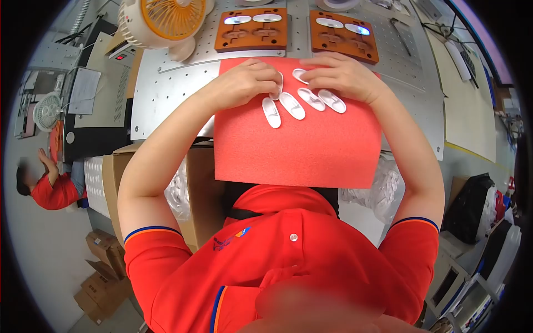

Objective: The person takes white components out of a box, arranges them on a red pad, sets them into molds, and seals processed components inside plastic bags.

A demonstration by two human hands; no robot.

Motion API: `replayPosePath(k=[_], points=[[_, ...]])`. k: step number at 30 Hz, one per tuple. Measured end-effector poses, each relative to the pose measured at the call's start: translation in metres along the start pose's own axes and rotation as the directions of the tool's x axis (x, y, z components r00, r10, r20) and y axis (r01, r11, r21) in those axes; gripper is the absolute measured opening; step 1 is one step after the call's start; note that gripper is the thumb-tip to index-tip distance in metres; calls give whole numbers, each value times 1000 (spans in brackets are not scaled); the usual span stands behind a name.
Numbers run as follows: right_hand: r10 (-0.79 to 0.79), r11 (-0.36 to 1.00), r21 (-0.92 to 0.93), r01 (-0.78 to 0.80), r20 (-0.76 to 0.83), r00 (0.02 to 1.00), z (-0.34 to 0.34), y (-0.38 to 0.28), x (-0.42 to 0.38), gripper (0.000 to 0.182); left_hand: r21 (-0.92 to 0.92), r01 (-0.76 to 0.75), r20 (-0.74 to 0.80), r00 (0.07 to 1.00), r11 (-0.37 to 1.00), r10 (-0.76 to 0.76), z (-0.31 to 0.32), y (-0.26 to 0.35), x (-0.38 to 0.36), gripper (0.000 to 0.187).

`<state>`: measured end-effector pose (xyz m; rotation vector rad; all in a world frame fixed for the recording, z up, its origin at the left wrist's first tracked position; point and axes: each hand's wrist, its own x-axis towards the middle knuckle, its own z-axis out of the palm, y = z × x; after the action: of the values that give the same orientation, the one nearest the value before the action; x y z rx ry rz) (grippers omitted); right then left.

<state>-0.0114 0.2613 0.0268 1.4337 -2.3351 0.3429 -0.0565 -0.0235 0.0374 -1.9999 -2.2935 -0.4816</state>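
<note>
Several white oval shells lie on a red foam sheet [300, 150]. My left hand [247, 83] is at the sheet's upper left, its fingers closed on a white oval shell [279, 83] that they partly cover. Just below it lie two more, a narrow shell [271, 113] and a wider shell [292, 106]. My right hand [341, 77] is at the upper right, its fingertips closed at another white shell [300, 76]. Under that hand rest an open shell [311, 99] and a shell [332, 101] beside it.
Beyond the sheet stand two orange fixtures, the left fixture [252, 39] and the right fixture [344, 47], each bearing white ovals. An orange-and-white fan [166, 22] is at the upper left. A co-worker [53, 188] sits far left. Below is an open cardboard box [200, 194].
</note>
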Motion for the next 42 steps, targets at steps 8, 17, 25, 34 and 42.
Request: replayPosePath(k=[8,17,25,34,42], points=[[331,941,101,-324,-67,941,-4,0,-5,15,-243,399,-387,796,884,-465,0,-34,-23,12],[654,637,-378,-672,-196,731,24,19,-6,33,391,599,-343,799,699,-493,20,-57,-17,35],[182,930,-291,-225,-169,969,-13,-4,-33,34,-16,539,-383,774,842,-503,-1,6,-19,20],[-7,1000,-14,10,173,985,-26,-20,-43,23,-105,591,37,806,800,-591,17,66,-6,34],[10,1000,2,-11,166,986,-28,-23,-35,27,-117,466,-339,812,877,-476,11,-1,20,11]])
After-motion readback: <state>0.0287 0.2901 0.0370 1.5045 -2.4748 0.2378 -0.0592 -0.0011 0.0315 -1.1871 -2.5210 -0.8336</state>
